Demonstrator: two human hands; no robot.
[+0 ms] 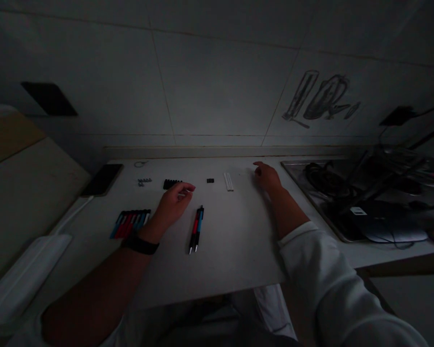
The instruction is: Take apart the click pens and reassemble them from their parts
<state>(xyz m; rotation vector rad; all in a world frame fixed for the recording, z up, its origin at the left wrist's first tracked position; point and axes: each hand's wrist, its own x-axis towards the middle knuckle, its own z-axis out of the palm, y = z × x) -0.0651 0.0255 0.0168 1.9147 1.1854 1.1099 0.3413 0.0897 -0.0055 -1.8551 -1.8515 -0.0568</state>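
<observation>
The scene is dim. My left hand [175, 201] rests on the white table [231, 250], fingers loosely curled near a row of small black parts [172, 183]; what it holds, if anything, is not clear. My right hand [266, 176] lies farther back to the right, fingers curled with one finger pointing left, close to thin white sticks [228, 181]. Two assembled pens, red and blue [196, 229], lie side by side between my arms. A bundle of red and blue pen barrels [131, 223] lies left of my left wrist.
A dark phone [103, 179] with a white cable lies at the table's back left. Small springs [144, 181] and a tiny black piece [210, 180] sit along the back. A metal tray [311, 202] holding cables and a dark device stands at the right.
</observation>
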